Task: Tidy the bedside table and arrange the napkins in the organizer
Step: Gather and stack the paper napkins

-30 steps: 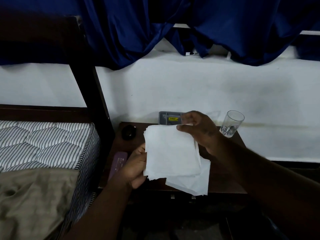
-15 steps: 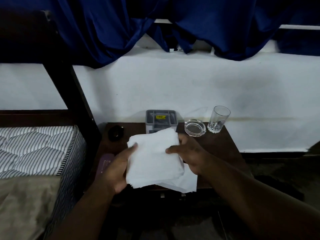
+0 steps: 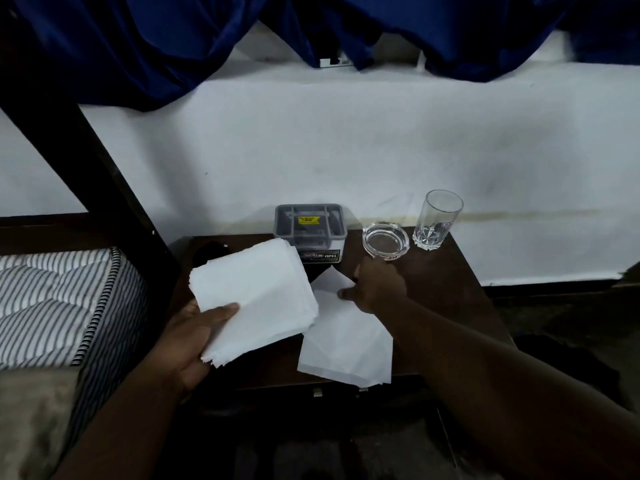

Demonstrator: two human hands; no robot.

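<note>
Napkins, a thick stack of white paper squares (image 3: 256,299), sit in the grip of the left hand (image 3: 194,337). Its thumb lies across the top sheet and the fingers curl underneath, so the stack is clamped at its lower left corner and held tilted above the front left part of the surface. The right hand (image 3: 377,285) reaches over a few loose white napkins (image 3: 346,337) lying flat on the dark brown wooden bedside surface (image 3: 443,289). Its thumb and forefinger meet the upper corner of that sheet, but whether that grip has closed on the paper I cannot tell. The loose sheets overhang the front edge a little.

Behind the stack stands a grey plastic organizer (image 3: 310,226) with open compartments and a yellow label inside, against the white wall. Just right of it is a round clear glass ashtray (image 3: 385,241), then an upright clear drinking glass (image 3: 438,220). A dark round object (image 3: 211,252) peeks out at the rear left. A striped mattress (image 3: 52,306) lies left, and blue curtains (image 3: 138,46) hang above.
</note>
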